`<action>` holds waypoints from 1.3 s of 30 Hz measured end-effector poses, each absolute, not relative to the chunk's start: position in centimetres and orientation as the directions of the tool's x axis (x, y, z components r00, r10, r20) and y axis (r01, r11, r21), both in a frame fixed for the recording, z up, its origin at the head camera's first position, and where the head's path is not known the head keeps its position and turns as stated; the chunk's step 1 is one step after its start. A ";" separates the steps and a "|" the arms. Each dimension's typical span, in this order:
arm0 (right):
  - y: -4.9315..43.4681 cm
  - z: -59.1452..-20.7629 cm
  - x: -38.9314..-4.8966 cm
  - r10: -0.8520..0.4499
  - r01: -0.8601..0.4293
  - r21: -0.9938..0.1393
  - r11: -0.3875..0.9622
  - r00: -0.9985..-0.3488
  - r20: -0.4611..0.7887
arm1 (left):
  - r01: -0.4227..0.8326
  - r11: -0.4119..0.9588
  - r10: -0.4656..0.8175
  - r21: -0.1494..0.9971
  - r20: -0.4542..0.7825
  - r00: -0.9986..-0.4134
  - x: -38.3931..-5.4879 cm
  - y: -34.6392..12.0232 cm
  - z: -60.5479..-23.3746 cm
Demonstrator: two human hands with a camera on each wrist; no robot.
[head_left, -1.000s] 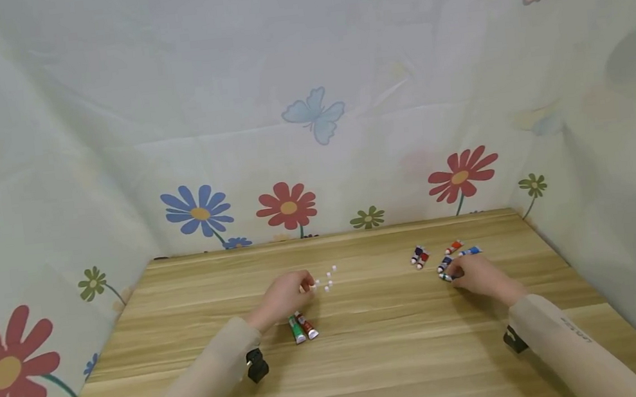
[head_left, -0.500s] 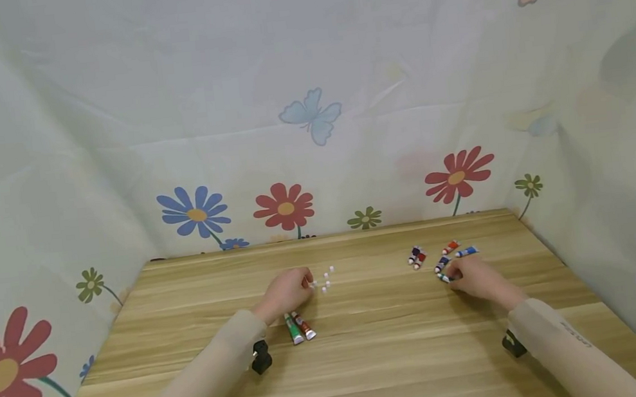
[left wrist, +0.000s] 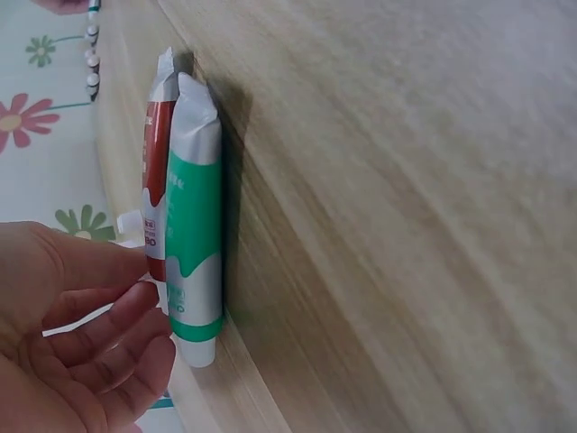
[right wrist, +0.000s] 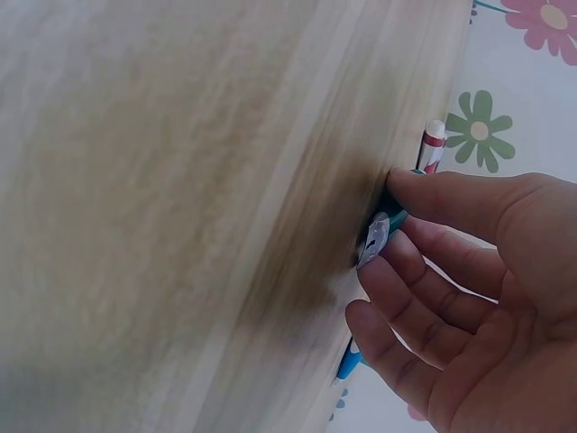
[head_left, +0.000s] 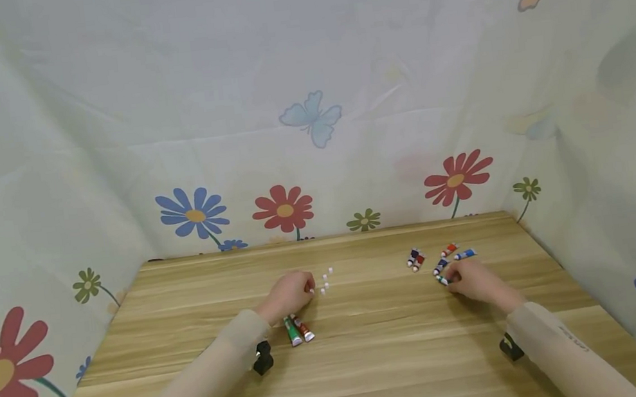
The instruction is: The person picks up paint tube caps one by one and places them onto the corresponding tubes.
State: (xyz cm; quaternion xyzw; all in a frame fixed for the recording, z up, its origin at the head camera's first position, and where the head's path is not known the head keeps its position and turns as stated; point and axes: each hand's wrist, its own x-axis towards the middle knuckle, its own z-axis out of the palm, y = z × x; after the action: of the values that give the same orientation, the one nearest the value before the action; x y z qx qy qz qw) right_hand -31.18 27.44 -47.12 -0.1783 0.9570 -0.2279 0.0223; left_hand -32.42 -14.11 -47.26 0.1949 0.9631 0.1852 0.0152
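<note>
Paint tube (right wrist: 376,234), teal, sits pinched in the right hand (head_left: 474,279) beside a dark-blue tube (head_left: 440,267) on the wooden table (head_left: 381,360), while the left hand (head_left: 290,293) lies curled near white pieces (head_left: 327,285), its grip impossible to tell.

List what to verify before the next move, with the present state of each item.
1. Right hand has a grip on the teal tube: ok, fingers pinch it.
2. Teal tube apart from the dark blue tube: cannot tell, they lie very close.
3. Left hand holds a white piece: cannot tell, fingertips partly hidden.
4. Green tube and brown tube lying on the table: ok, side by side.
5. White pieces gathered in one tight pile: not ok, scattered.
</note>
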 end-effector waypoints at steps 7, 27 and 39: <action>27.6 -47.4 -31.3 -0.344 -0.321 -0.451 0.833 -0.938 0.033 | 0.398 0.852 0.399 0.341 0.072 -0.914 -32.0 -14.0 -46.8; 27.7 -45.0 -31.5 -0.289 -0.298 -0.559 0.773 -0.951 0.107 | 0.363 0.825 0.336 0.432 0.141 -0.931 -33.0 -15.7 -44.3; 23.8 -42.3 -29.8 -0.301 -0.364 -0.595 0.716 -0.931 0.207 | 0.404 0.727 0.341 0.555 0.219 -0.914 -30.4 -14.9 -39.0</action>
State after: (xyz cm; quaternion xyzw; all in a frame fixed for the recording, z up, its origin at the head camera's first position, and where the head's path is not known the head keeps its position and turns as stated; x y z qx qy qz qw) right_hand -29.84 23.79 -42.31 -0.1798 0.9251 -0.3310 -0.0477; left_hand -30.38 -14.91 -39.05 0.2009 0.9279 0.3100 -0.0509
